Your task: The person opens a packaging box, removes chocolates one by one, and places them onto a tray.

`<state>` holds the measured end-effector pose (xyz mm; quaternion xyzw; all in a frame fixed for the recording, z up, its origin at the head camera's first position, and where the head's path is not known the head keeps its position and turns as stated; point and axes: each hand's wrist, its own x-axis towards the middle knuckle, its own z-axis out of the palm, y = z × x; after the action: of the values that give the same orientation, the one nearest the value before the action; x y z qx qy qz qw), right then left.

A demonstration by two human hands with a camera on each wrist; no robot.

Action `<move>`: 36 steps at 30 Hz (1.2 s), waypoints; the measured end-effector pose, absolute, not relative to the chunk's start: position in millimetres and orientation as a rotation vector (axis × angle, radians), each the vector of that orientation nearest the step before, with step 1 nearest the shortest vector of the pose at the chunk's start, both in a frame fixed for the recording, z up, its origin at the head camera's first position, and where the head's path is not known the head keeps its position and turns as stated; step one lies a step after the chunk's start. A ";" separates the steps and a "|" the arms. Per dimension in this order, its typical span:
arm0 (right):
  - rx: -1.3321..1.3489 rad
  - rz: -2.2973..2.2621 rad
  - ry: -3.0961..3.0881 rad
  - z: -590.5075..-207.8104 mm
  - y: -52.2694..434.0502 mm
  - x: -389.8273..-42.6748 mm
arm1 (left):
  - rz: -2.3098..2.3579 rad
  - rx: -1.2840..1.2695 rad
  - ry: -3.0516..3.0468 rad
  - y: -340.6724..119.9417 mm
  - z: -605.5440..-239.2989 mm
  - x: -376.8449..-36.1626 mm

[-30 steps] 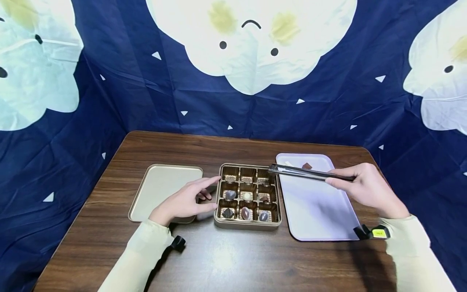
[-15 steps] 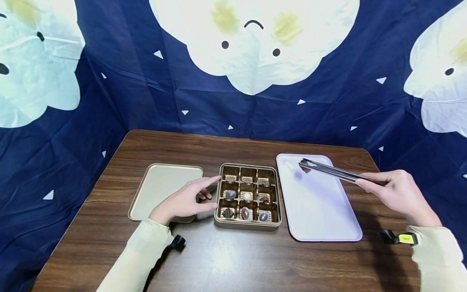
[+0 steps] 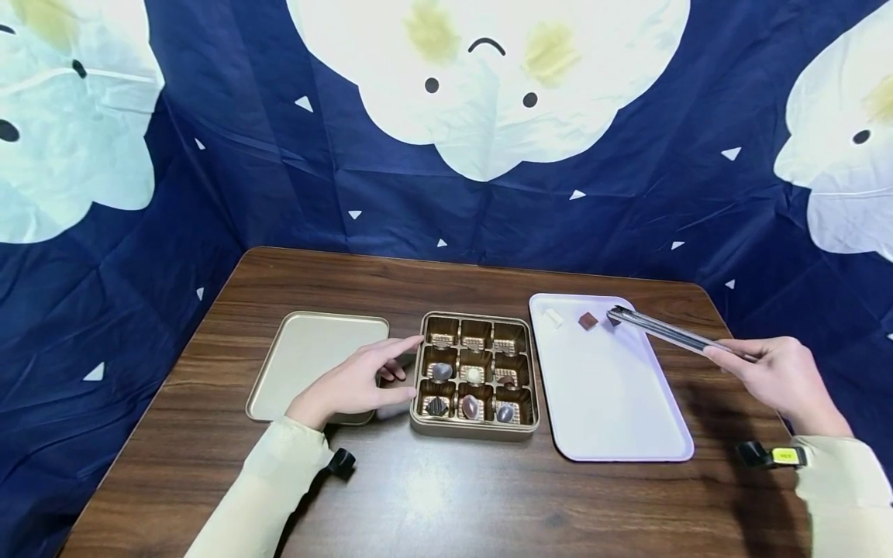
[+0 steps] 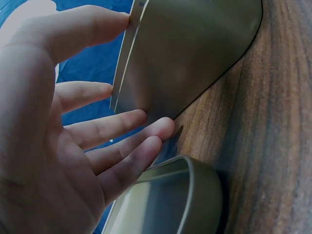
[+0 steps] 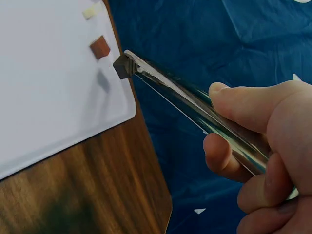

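My right hand (image 3: 784, 380) holds metal tongs (image 3: 670, 332) over the far right part of the white tray (image 3: 610, 411). A dark chocolate piece (image 5: 124, 66) is at the tongs' tips, its shadow lying apart from it on the tray. Beside it on the tray are a square brown chocolate (image 3: 588, 320) and a white piece (image 3: 553, 318). My left hand (image 3: 356, 384) rests its fingertips against the left side of a gold tin (image 3: 474, 430), fingers spread. In the tin's gold divided insert, several chocolates, such as a pale round one (image 3: 474, 375), sit in the middle and front rows.
A flat gold lid (image 3: 314, 353) lies left of the tin, partly behind my left hand. All stands on a brown wooden table (image 3: 418, 504). A dark blue cloth (image 3: 391, 194) with white clouds hangs close behind the table and at both sides.
The tongs have moved right from the tin's back right corner to over the tray, past the brown chocolate. The dark piece now shows at their tips. My left hand has stayed put.
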<state>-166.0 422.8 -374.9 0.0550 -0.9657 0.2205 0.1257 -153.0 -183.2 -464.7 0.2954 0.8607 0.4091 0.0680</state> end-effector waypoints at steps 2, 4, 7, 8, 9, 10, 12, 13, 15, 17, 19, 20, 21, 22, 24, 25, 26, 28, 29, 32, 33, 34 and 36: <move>0.138 0.637 -2.823 -377.9 425.1 -166.5 | 1.233 0.891 2.592 -183.0 -465.0 -153.3; 0.113 0.631 -2.831 -380.6 426.9 -166.3 | 1.235 0.894 2.591 -182.8 -465.1 -153.4; 0.084 0.614 -2.843 -384.2 428.5 -166.0 | 1.233 0.893 2.593 -182.5 -465.5 -153.5; 0.080 0.608 -2.849 -385.3 428.7 -165.7 | 1.230 0.893 2.594 -182.4 -465.7 -153.5; 0.079 0.599 -2.854 -386.4 428.7 -165.4 | 1.228 0.892 2.595 -182.3 -465.9 -153.4; 0.078 0.590 -2.858 -387.5 428.7 -165.3 | 1.224 0.891 2.596 -182.3 -466.1 -153.3; 0.089 0.575 -2.862 -389.5 428.4 -165.3 | 1.221 0.887 2.598 -182.3 -466.5 -153.1; 0.098 0.566 -2.861 -390.3 428.1 -165.5 | 1.220 0.885 2.598 -182.2 -466.8 -152.9; 0.108 0.556 -2.853 -391.7 427.4 -166.3 | 1.225 0.881 2.596 -182.0 -466.9 -152.4; 0.127 0.542 -2.844 -392.9 426.8 -167.2 | 1.231 0.877 2.594 -181.9 -467.1 -151.9; 0.136 0.533 -2.840 -393.7 426.7 -167.8 | 1.239 0.873 2.589 -181.8 -467.2 -151.4; 0.134 0.531 -2.842 -393.8 426.5 -167.7 | 1.241 0.870 2.588 -181.8 -467.2 -151.2; 0.132 0.529 -2.839 -393.8 426.6 -167.5 | 1.243 0.868 2.587 -181.8 -467.2 -151.0; 0.128 0.528 -2.836 -393.8 426.9 -167.0 | 1.245 0.867 2.585 -181.8 -467.2 -151.0; 0.109 0.541 -2.829 -393.5 427.1 -165.4 | 1.245 0.867 2.584 -182.0 -467.2 -151.1; 0.104 0.552 -2.822 -393.3 427.0 -164.4 | 1.241 0.870 2.586 -182.2 -467.1 -151.3; 0.100 0.557 -2.816 -392.9 426.5 -163.5 | 1.238 0.871 2.588 -182.4 -467.0 -151.5; 0.094 0.576 -2.795 -392.2 425.2 -161.7 | 1.232 0.878 2.590 -182.7 -466.4 -152.0; 0.096 0.587 -2.790 -391.7 424.0 -160.8 | 1.230 0.882 2.591 -182.9 -466.1 -152.3; 0.113 0.619 -2.760 -388.8 418.1 -158.7 | 1.223 0.887 2.596 -183.3 -465.2 -152.8; 0.120 0.632 -2.746 -387.5 415.2 -158.1 | 1.222 0.888 2.596 -183.4 -464.9 -153.0; 0.134 0.641 -2.731 -386.3 411.9 -157.7 | 1.221 0.888 2.598 -183.5 -464.7 -153.0; 0.175 0.657 -2.695 -383.6 403.7 -157.1 | 1.221 0.887 2.598 -183.6 -464.6 -153.1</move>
<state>-157.1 403.7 -383.6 0.0619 -0.9537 0.2325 0.1803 -153.1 -183.6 -464.6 0.2944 0.8626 0.4055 0.0687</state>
